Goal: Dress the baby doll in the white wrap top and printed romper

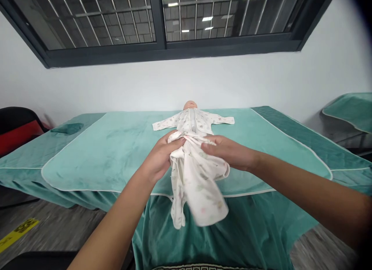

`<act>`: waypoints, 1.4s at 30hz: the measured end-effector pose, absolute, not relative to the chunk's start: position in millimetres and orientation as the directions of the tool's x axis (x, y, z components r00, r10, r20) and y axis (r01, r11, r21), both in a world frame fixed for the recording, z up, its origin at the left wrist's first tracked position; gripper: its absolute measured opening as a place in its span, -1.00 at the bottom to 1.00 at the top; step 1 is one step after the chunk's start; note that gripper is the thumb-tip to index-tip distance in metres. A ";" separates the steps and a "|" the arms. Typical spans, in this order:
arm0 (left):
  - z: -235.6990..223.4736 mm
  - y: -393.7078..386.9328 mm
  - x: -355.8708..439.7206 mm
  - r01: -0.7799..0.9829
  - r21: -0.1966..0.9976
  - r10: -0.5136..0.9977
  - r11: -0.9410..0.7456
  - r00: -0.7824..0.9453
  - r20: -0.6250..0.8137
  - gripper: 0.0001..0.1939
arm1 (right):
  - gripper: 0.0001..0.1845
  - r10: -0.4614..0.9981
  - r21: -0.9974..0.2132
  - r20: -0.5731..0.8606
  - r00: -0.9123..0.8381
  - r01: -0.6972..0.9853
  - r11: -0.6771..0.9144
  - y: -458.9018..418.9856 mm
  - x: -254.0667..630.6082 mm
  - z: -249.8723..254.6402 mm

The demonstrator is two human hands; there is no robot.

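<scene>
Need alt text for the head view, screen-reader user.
A left hand and a right hand grip a bunched, printed white garment. Beyond it, a doll's head shows above a white jacket with sleeves spread on a green mat, under a barred window.

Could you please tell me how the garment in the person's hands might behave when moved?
The garment is probably floppy: it hangs in loose folds below the left hand and right hand. It looks light, apparently thin, soft cloth. It may bunch easily, as its gathered top suggests.
</scene>
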State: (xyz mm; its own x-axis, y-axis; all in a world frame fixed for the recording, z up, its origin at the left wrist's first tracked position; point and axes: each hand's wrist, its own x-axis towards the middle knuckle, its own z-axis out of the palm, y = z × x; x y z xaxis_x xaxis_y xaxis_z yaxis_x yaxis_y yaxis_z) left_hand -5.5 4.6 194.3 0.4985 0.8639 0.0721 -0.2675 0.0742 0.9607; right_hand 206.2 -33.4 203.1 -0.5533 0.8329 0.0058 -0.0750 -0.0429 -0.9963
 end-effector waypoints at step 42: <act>102.0 6.3 19.3 0.248 0.963 0.813 -0.109 0.579 -0.057 -0.75 | -0.50 0.987 -0.935 -0.160 -0.012 -0.320 -0.155 -68.3 202.5 35.8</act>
